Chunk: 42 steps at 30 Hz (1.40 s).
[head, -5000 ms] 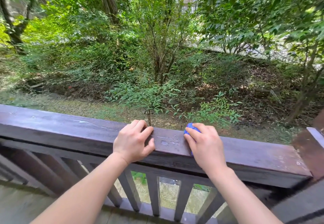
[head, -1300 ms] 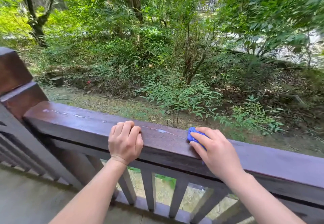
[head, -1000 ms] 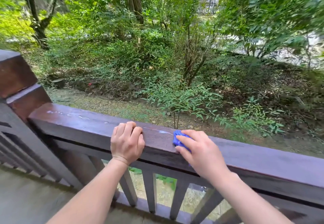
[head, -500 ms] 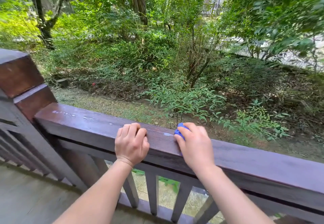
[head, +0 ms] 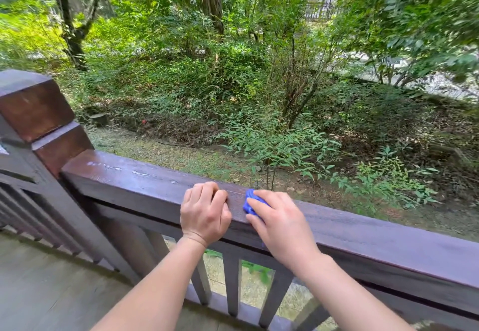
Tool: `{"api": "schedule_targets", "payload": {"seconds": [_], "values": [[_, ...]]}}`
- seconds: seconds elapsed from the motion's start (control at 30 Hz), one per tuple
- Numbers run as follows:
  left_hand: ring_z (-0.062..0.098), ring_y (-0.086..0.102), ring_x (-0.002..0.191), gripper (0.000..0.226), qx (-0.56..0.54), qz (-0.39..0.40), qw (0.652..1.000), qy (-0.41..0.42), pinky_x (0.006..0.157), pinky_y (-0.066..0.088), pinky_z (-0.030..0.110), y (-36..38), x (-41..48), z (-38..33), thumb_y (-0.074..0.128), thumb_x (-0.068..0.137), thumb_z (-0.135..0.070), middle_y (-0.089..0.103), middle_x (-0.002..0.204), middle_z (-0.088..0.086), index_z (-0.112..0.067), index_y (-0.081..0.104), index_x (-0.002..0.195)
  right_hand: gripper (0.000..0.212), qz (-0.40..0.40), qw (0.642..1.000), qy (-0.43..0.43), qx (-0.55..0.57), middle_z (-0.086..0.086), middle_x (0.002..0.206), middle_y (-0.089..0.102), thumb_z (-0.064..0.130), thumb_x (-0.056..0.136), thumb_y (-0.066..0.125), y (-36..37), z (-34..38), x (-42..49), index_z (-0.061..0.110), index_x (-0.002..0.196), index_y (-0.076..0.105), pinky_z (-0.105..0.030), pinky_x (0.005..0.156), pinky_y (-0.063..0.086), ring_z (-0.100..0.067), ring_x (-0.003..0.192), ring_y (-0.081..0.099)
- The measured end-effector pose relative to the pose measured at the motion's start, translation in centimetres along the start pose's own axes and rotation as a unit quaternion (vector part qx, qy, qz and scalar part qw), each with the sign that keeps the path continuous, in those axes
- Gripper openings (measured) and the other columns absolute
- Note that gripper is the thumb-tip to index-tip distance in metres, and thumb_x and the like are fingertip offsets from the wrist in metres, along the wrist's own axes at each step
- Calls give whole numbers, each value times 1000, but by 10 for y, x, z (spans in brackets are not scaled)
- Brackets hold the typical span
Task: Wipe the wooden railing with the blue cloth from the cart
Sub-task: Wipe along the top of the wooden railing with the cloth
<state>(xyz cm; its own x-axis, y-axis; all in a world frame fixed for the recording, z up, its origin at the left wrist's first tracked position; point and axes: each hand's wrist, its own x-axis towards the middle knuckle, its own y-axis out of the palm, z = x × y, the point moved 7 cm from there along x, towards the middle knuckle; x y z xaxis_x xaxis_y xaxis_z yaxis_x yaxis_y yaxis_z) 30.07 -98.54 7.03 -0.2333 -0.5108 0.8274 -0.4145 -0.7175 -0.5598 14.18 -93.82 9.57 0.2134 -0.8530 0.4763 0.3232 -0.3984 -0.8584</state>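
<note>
A dark brown wooden railing (head: pixel 129 182) runs from a post at the left down to the right edge. My right hand (head: pixel 280 224) presses a bunched blue cloth (head: pixel 250 202) onto the rail's top, and only the cloth's left end shows past my fingers. My left hand (head: pixel 204 214) lies on the rail just left of the cloth, fingers curled over the top edge, holding nothing else. A few pale wet streaks mark the rail top to the left of my hands.
A square wooden post (head: pixel 33 107) ends the railing at the left. Vertical balusters (head: pixel 232 286) stand under the rail. Grey deck floor (head: pixel 51 291) is at the lower left. Beyond the rail lie bushes, trees and a dirt slope.
My right hand has slid the blue cloth leftward along the rail until it sits close to my left hand. The view has shifted so the post sits further into the frame.
</note>
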Motion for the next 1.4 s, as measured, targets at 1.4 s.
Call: {"api": "schedule_targets", "payload": {"seconds": [1.4], "values": [[31,48,94,15,-56,-58,993,-87,85,35,44,-16,-25,142,43,85,-29,49,108,3,-20,52,93,31,-4,1000,-16,-26,-2,121,64,35,88,61,59,95,77,18,114,66,-36,90,50,-27,98,58]]}}
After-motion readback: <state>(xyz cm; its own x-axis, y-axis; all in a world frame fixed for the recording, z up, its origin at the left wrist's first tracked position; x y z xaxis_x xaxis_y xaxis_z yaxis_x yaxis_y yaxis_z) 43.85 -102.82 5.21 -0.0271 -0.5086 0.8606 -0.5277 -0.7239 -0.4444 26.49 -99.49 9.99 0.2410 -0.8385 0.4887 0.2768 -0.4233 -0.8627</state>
